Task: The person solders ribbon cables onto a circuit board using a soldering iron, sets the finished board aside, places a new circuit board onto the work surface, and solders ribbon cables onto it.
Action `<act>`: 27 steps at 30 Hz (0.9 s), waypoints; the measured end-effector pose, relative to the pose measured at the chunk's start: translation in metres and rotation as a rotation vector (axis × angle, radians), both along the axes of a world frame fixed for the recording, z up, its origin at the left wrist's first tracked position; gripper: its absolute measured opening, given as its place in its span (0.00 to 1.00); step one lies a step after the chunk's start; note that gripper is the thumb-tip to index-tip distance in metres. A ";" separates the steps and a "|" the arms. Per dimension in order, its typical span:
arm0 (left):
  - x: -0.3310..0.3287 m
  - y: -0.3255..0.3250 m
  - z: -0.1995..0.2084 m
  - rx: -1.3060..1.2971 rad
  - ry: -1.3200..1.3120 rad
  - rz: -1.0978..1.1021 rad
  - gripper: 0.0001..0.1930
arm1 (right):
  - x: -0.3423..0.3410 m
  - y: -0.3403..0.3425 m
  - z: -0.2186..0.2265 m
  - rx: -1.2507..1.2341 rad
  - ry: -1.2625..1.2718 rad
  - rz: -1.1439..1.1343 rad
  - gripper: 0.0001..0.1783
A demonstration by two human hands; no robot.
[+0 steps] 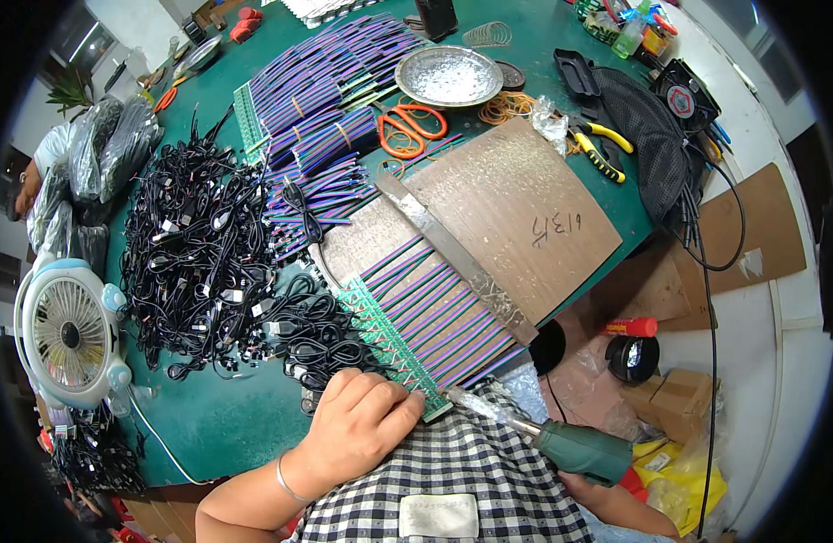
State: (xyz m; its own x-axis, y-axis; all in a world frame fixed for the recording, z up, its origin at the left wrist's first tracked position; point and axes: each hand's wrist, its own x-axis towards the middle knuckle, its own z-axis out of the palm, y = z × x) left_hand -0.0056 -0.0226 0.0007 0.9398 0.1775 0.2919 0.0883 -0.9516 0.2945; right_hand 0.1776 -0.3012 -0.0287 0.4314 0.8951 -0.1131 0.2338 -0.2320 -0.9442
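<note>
While the worktop (177,434) carries everything before us, its left side is heaped with black cords (195,271), and a brown board (552,208) covers the ground toward its right edge. Across that board we see a metal bar (462,258) lying aslant, one end toward the far side and the other toward the board's near right edge. Our left hand (362,425) is at the worktop's near edge, fingers bent and bunched, their tips touching the near end of the green strip (394,348); whether they pinch a cord end or only press there, we cannot tell. Our right hand (584,490) has the iron (570,445) by its green body, though the fingers themselves are hidden beneath it. The strip lies along the board's left edge, and from our left fingertips its long axis runs away from us and to the left, with cord ends fanned along its left side. From its right side the coloured wires (439,317) go out toward the bar and pass under it. The left hand is the nearer one, being in contact; the right hand sits well apart, and only the iron's tip (451,393) reaches over, just right of those fingertips. Whether it touches the strip, we cannot tell; that narrow gap, we judge, matters most.
</note>
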 end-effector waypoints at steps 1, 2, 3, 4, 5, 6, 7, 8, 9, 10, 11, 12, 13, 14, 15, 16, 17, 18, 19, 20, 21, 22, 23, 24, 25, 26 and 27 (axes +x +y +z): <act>0.000 0.000 0.001 -0.011 0.014 0.003 0.12 | 0.000 0.002 0.001 0.005 -0.023 0.015 0.15; 0.001 0.000 0.002 -0.022 0.028 0.006 0.12 | 0.000 0.004 0.002 0.010 -0.046 0.031 0.15; 0.001 0.000 0.002 -0.023 0.027 0.006 0.12 | 0.001 0.005 0.002 0.009 -0.047 0.031 0.15; 0.001 -0.001 0.002 -0.027 0.034 0.007 0.12 | 0.002 0.006 0.003 0.010 -0.101 0.057 0.15; 0.001 0.000 0.003 -0.032 0.039 0.008 0.12 | 0.003 0.006 0.004 0.011 -0.154 0.083 0.15; 0.000 0.000 0.003 -0.034 0.037 0.007 0.12 | 0.002 0.006 0.004 0.009 -0.157 0.082 0.15; 0.000 0.001 0.003 -0.042 0.041 0.003 0.12 | 0.000 0.006 0.003 0.004 -0.118 0.068 0.15; 0.000 0.000 0.003 -0.044 0.051 0.004 0.12 | 0.000 0.005 0.001 0.005 -0.074 0.058 0.15; 0.000 -0.001 0.003 -0.041 0.053 0.006 0.12 | 0.002 0.005 0.001 0.008 -0.071 0.060 0.15; 0.000 -0.001 0.002 -0.041 0.053 0.007 0.12 | 0.005 0.004 0.000 -0.017 -0.202 0.138 0.15; 0.000 -0.002 0.002 -0.041 0.054 0.008 0.12 | 0.006 0.003 -0.001 -0.040 -0.333 0.216 0.15; 0.000 -0.003 0.003 -0.036 0.057 0.012 0.12 | 0.007 0.003 -0.004 -0.035 -0.330 0.219 0.15; 0.001 -0.003 0.004 -0.037 0.065 0.014 0.12 | 0.007 0.004 -0.004 -0.011 -0.259 0.193 0.14; 0.001 -0.002 0.004 -0.041 0.063 0.010 0.13 | 0.005 0.004 -0.003 0.008 -0.196 0.163 0.14; 0.001 0.000 0.004 -0.047 0.057 0.006 0.13 | 0.003 0.004 -0.002 0.002 -0.201 0.160 0.14; 0.001 0.001 0.005 -0.055 0.058 0.004 0.13 | 0.000 0.003 0.000 0.001 -0.147 0.116 0.15; 0.000 0.000 0.005 -0.055 0.064 0.008 0.13 | -0.002 0.002 -0.002 0.010 -0.086 0.077 0.15; 0.000 0.000 0.005 -0.053 0.064 0.010 0.13 | -0.002 -0.001 -0.005 0.012 -0.086 0.079 0.15; -0.001 -0.001 0.005 -0.050 0.068 0.012 0.13 | -0.002 -0.005 -0.009 0.021 -0.106 0.054 0.15; 0.000 -0.001 0.005 -0.049 0.073 0.011 0.12 | -0.002 -0.003 -0.008 0.029 -0.126 0.025 0.16; 0.000 -0.001 0.005 -0.049 0.074 0.009 0.12 | -0.002 -0.002 -0.006 0.029 -0.125 0.023 0.16; 0.001 -0.001 0.004 -0.048 0.076 0.008 0.12 | -0.003 0.001 -0.003 0.060 -0.038 -0.035 0.17; 0.001 -0.002 0.004 -0.047 0.077 0.011 0.12 | -0.003 0.004 0.000 0.092 0.049 -0.089 0.17; 0.001 -0.002 0.004 -0.047 0.076 0.011 0.12 | -0.004 0.002 -0.003 0.092 0.048 -0.090 0.17; 0.001 -0.002 0.004 -0.046 0.077 0.012 0.12 | -0.006 -0.001 -0.008 0.100 0.017 -0.084 0.17; 0.001 -0.002 0.004 -0.046 0.078 0.013 0.12 | -0.007 -0.002 -0.010 0.108 -0.015 -0.077 0.16; 0.001 -0.002 0.004 -0.046 0.078 0.012 0.12 | -0.006 -0.003 -0.009 0.108 -0.015 -0.078 0.16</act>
